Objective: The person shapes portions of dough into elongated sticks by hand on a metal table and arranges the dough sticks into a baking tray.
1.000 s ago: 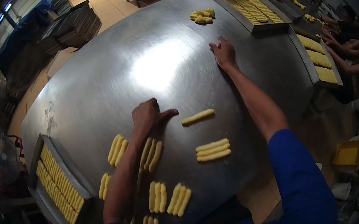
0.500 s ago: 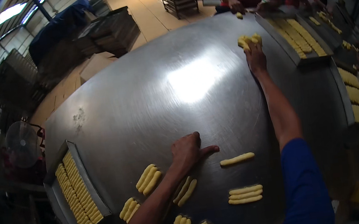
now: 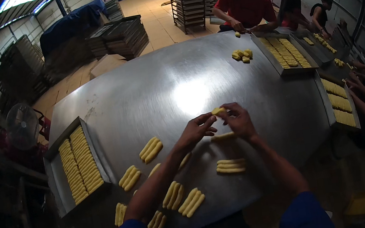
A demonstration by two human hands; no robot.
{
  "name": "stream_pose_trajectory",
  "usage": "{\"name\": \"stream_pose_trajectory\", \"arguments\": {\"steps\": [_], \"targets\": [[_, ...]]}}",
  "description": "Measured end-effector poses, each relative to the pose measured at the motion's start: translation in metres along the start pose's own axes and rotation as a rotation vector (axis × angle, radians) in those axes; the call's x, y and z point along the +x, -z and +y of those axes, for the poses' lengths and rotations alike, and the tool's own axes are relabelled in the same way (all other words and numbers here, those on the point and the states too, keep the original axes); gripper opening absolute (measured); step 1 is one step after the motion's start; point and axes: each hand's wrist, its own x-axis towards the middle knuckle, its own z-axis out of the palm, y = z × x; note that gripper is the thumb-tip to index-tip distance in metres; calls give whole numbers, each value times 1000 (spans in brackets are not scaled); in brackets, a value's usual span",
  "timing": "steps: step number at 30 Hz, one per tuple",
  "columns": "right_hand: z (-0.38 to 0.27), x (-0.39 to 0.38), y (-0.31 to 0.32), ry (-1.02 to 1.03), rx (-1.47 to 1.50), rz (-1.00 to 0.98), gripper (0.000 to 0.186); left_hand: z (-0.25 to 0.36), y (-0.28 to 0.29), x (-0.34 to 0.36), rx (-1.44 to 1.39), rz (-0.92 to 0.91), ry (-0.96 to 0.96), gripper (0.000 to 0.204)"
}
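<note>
A small lump of yellow dough (image 3: 218,110) is held up over the metal table, pinched in the fingers of my right hand (image 3: 239,122). My left hand (image 3: 196,130) is close beside it, its fingers apart and the fingertips at or near the lump; whether they touch it I cannot tell. Below my right hand lies a single dough stick (image 3: 224,136), partly covered by that hand. Nearer me is a group of dough sticks (image 3: 231,166) set side by side. More grouped sticks (image 3: 173,195) lie around my left forearm, which hides some of them.
A metal tray (image 3: 97,158) with rows of dough sticks stands at the left. Dough lumps (image 3: 242,54) sit at the far side of the steel table (image 3: 143,96). More filled trays (image 3: 299,69) line the right, where a person in red (image 3: 246,6) and others work.
My right hand has come back from the far dough pile with a lump. My left hand has shifted slightly right and up to meet it. The view has tilted up.
</note>
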Motion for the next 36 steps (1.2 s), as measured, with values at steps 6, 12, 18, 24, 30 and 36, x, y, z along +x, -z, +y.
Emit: {"name": "stream_pose_trajectory", "arguments": {"steps": [6, 12, 18, 24, 30, 36], "targets": [[-76, -57, -2, 307, -328, 30, 20, -9, -27, -42, -120, 49, -58, 49], [-94, -62, 11, 403, -492, -27, 19, 20, -53, -57, -116, 84, -304, 36], [-100, -40, 19, -215, 51, -181, 30, 30, -40, -42, 47, 75, -378, 29], [-69, -7, 53, -329, -14, -352, 35, 30, -26, -1, 57, -85, -133, 41], [14, 57, 53, -457, -388, -546, 38, -6, 2, 77, 570, -179, 81, 47], [55, 42, 59, -372, -931, -399, 52, -24, 14, 95, 1143, -23, 244, 42]]}}
